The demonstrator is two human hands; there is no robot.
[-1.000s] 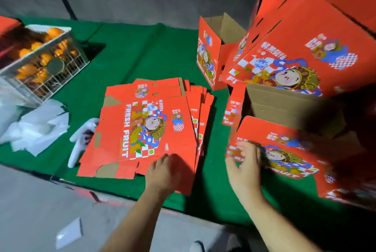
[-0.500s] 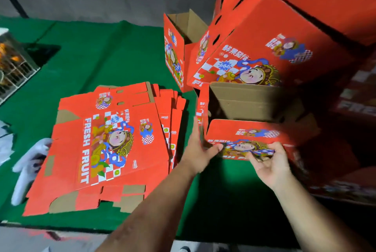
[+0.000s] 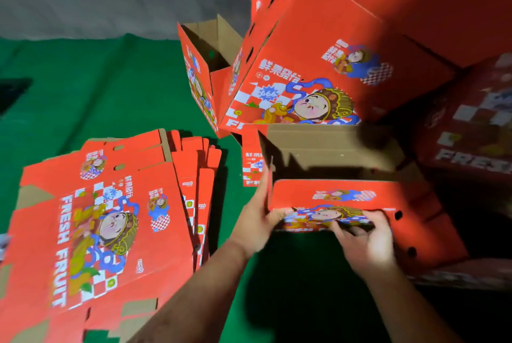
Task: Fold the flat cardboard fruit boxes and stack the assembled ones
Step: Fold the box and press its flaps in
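Fingers (image 3: 279, 213) of my left hand (image 3: 256, 222) and right hand (image 3: 365, 243) curled on half-folded box (image 3: 340, 198) front flap, right of flat stack (image 3: 110, 218). Cardboard light, stiff; grip edges near creases.

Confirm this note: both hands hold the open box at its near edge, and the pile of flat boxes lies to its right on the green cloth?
Not quite. The head view shows the pile of flat boxes lying left of the open box, not right. The left hand and right hand do hold its near edge.

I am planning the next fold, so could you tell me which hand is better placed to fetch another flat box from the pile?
Probably the left. The left hand holds the open box at its near-left corner, beside the flat box pile; the right hand grips the front wall farther away.
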